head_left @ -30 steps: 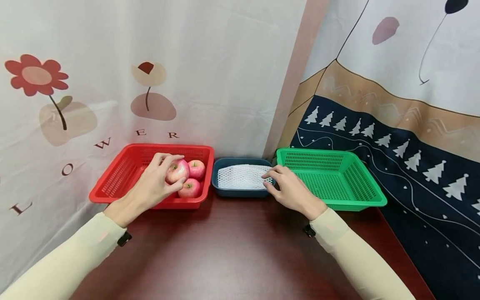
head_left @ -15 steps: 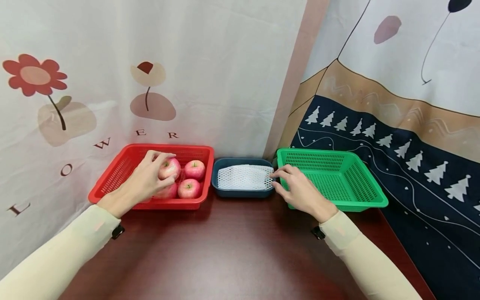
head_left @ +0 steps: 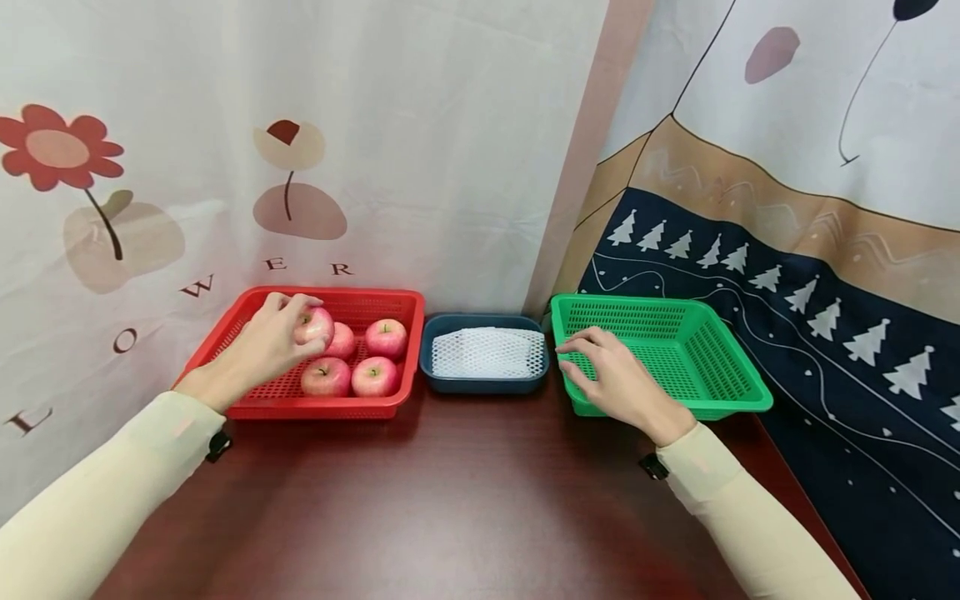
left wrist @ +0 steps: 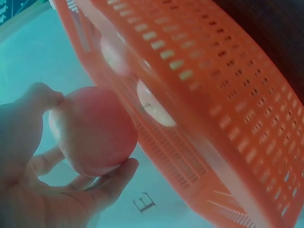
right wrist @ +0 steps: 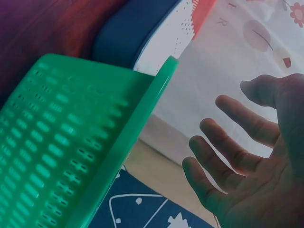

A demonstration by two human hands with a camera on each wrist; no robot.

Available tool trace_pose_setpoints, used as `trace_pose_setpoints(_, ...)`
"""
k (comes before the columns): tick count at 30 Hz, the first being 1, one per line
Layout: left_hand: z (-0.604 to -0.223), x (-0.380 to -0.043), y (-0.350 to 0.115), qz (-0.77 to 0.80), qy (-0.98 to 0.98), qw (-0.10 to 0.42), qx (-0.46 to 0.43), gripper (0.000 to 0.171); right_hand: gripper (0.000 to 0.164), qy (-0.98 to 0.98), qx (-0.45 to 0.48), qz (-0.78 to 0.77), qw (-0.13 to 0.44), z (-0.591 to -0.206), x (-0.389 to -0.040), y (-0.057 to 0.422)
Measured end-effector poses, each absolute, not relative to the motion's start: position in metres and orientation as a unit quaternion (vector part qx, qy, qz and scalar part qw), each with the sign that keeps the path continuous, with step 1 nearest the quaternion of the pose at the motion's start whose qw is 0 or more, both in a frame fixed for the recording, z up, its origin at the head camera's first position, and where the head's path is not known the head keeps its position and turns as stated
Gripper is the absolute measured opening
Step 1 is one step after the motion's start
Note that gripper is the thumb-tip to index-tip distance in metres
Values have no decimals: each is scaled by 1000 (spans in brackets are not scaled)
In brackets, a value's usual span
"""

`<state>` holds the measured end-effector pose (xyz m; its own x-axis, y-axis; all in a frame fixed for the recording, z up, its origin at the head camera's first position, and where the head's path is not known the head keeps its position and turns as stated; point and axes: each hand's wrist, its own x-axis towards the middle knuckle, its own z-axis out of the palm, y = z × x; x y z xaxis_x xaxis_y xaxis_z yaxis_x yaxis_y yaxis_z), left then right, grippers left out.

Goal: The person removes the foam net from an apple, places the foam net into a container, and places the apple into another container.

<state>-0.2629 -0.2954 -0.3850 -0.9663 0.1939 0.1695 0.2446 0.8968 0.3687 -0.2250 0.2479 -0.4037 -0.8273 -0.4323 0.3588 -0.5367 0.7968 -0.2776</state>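
Observation:
My left hand [head_left: 262, 342] grips a pink-red apple [head_left: 313, 326] between thumb and fingers, held above the red basket [head_left: 414, 367]. In the left wrist view the same apple [left wrist: 95, 130] hangs beside the basket's rim, clear of it. Several other apples [head_left: 376, 377] rest in the right part of that basket. My right hand [head_left: 618, 375] hovers over the near left edge of the green basket [head_left: 731, 375], its fingers relaxed and holding nothing. In the right wrist view the fingers of this hand [right wrist: 242, 152] are spread apart beside the green rim.
Between the baskets stands a dark blue tray [head_left: 483, 387] with white foam netting [head_left: 487, 353] in it. All three containers sit at the back of a dark red-brown table [head_left: 450, 492]. Printed curtains [head_left: 450, 167] hang just behind them.
My left hand has moved left over the red basket with its apple, uncovering more apples below. My right hand has drifted right, away from the blue tray to the green basket.

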Motion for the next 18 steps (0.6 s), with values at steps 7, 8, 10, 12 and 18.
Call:
trace_pose_setpoints(7, -383, -271, -314, -186, -977, 50, -92, 68, 27, -939, 249, 191, 141, -401, -224, 257)
trace_pose_setpoints(8, -382, -272, -315, -186, -977, 49, -91, 68, 27, -939, 248, 192, 142, -401, -224, 259)
trace_pose_setpoints(10, -382, -274, -319, -180, -978, 51, -92, 67, 26, -938, 247, 193, 146, -401, -224, 261)
trace_pose_setpoints(12, -382, -277, -322, -176, -979, 49, -95, 65, 26, -939, 245, 191, 150, -400, -224, 264)
trace_pose_setpoints(18, -384, -283, -332, -164, -980, 39, -103, 65, 25, -937, 242, 195, 157, -398, -225, 270)
